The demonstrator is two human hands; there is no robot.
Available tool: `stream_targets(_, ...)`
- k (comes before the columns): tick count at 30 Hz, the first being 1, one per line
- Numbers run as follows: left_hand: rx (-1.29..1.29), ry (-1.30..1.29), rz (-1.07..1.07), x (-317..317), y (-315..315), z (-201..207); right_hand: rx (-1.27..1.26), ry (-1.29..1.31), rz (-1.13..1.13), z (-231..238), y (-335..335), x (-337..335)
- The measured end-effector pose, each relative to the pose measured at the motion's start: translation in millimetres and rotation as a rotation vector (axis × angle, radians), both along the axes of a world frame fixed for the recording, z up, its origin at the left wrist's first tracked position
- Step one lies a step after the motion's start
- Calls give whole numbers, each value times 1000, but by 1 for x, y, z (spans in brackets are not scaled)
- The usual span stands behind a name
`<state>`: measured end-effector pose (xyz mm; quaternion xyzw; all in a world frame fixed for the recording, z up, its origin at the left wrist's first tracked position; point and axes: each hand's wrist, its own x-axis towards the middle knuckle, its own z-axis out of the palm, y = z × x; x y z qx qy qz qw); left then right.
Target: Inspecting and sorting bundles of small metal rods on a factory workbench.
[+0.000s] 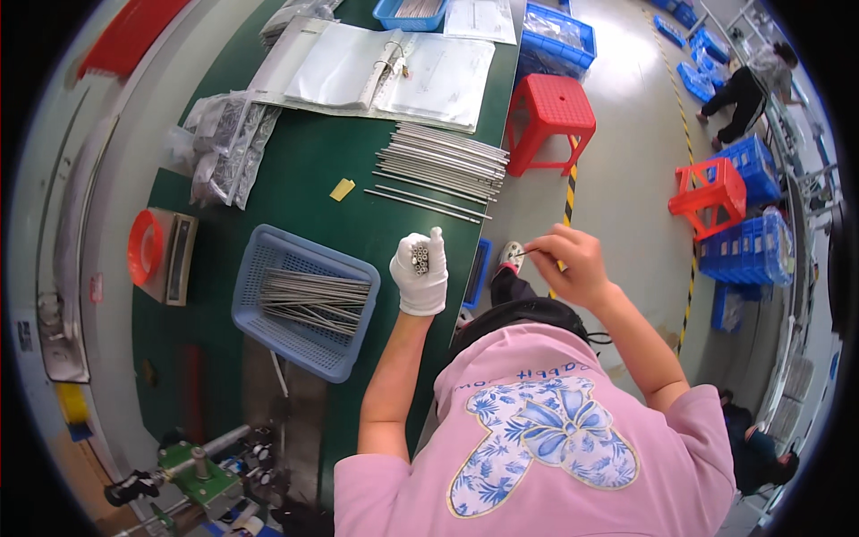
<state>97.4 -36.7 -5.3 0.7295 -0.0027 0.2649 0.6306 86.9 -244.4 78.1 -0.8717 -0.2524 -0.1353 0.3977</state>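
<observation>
Evidently, the gloved left hand (pixel 419 286) is closed around a bundle of slender metal tubes (pixel 420 258), their ends turned up toward the head, probably so that the openings can be seen; the bundle sits just inside the near table edge. Right hand (pixel 577 267), bare: thumb and fingertips pinch a thin dark pin-like piece (pixel 528 251) over the floor side, its tip apart from the bundle; exact kind too small to tell. Beyond the left hand, a row of metal rods (pixel 443 161) lies roughly parallel on the green table (pixel 295 192), a few set apart at the near side, perhaps for easy pickup or counting. Left of the glove, a blue perforated basket (pixel 309 240) holds looser rods (pixel 313 302), its walls likely keeping them from rolling. Farther out: yellow slips (pixel 342 189), an open ring binder (pixel 327 72), presumably flat for reading, and a red stool (pixel 550 116) beside the table.
</observation>
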Motion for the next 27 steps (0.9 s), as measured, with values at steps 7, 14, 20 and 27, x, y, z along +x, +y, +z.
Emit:
stream_targets(7,-119,-107,78,-10,-11,-3,68,-159,279,30,42,15)
stream_targets(14,-150,-7,26,-9,-10,5,70,16,299,17,54,18)
stream_targets(20,-259,-11,9,-2,-13,-8,-41,91,321,10,78,28)
stream_targets(27,-576,-40,-207,1,-21,-12,-315,-120,243,18,96,36)
